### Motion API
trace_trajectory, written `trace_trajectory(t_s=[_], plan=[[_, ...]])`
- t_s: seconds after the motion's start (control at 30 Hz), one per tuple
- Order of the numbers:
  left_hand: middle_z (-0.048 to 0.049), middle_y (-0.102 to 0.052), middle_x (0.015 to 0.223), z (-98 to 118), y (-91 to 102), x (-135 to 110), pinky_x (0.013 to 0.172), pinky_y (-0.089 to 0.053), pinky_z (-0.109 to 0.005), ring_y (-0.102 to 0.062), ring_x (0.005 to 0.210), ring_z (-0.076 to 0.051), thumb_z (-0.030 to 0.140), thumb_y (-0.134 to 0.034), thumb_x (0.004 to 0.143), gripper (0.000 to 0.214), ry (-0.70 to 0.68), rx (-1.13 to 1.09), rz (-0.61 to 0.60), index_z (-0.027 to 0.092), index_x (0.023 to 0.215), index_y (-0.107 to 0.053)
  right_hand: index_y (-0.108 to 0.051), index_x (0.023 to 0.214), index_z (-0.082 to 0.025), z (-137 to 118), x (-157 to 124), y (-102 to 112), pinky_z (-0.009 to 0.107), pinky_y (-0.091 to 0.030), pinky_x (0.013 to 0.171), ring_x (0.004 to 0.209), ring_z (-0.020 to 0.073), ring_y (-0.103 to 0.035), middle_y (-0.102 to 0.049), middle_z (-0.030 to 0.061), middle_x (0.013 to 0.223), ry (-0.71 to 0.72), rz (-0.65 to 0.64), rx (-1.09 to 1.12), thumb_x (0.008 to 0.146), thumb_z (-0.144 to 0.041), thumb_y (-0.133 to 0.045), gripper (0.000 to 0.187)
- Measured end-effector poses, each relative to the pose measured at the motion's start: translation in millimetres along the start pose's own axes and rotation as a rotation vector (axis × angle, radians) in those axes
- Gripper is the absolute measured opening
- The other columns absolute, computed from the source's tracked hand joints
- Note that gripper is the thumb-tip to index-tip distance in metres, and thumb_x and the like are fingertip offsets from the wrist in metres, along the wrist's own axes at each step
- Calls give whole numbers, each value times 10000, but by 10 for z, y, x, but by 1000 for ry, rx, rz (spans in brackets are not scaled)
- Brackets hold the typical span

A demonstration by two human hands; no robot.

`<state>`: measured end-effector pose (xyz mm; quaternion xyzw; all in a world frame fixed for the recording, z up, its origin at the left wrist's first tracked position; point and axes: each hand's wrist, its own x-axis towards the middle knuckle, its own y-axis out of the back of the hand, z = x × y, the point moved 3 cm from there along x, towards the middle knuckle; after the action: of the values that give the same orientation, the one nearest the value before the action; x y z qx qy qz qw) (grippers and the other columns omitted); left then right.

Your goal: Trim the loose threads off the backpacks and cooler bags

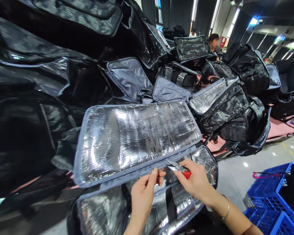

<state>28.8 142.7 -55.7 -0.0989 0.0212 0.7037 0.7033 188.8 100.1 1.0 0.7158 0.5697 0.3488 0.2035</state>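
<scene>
In front of me lies an open bag with a silver foil lining [103, 209]. Its foil-faced lid panel [142, 137], edged in grey binding, is folded back above the opening. My right hand [194, 179] is closed around small thread snips [175, 167] with a red part showing at the palm. Their blades are apart and point left, beside the grey seam strip [147, 173] under the panel. Just left of the blades, my left hand [147, 186] has its thumb and fingers pinched together at that strip. Whatever is between those fingertips is too small to make out.
Dark camouflage bags [227, 114] are heaped behind and to the right. A tall pile of black bags [22, 130] rises at the left. Blue plastic crates [267, 192] stand on the floor at lower right. A person [214, 42] is in the background.
</scene>
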Motion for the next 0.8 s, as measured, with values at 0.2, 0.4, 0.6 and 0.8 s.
trace_trajectory(t_s=[0.2, 0.4, 0.6, 0.8], plan=[[-52, -636, 590, -32, -12, -15, 532, -436, -257, -523, 522, -141, 526, -652, 673, 402, 14, -19, -2, 125, 666, -684, -542, 894, -191, 139, -108, -27, 235, -434, 590, 623, 146, -604, -627, -1, 703, -128, 181, 62, 836, -305, -536, 128], [-50, -635, 608, -15, -14, -22, 536, -430, -255, -539, 557, -150, 504, -648, 684, 378, 31, -20, 17, 128, 651, -676, -562, 910, -177, 177, -161, -147, 252, -439, 596, 630, 167, -624, -644, 31, 731, -62, 218, -30, 866, -323, -500, 165], [-38, -622, 580, -37, -17, -10, 537, -429, -240, -527, 538, -132, 502, -650, 689, 380, 34, -35, 14, 124, 667, -684, -580, 905, -182, 168, -153, -109, 240, -442, 616, 670, 160, -626, -650, 35, 749, 7, 174, 11, 890, -312, -467, 173], [-41, -612, 580, -41, -22, -15, 543, -425, -253, -508, 541, -141, 509, -633, 698, 393, 21, -14, -1, 119, 696, -687, -578, 925, -178, 84, -122, -108, 254, -442, 613, 660, 174, -618, -644, 45, 743, 92, 4, -25, 874, -333, -486, 187]])
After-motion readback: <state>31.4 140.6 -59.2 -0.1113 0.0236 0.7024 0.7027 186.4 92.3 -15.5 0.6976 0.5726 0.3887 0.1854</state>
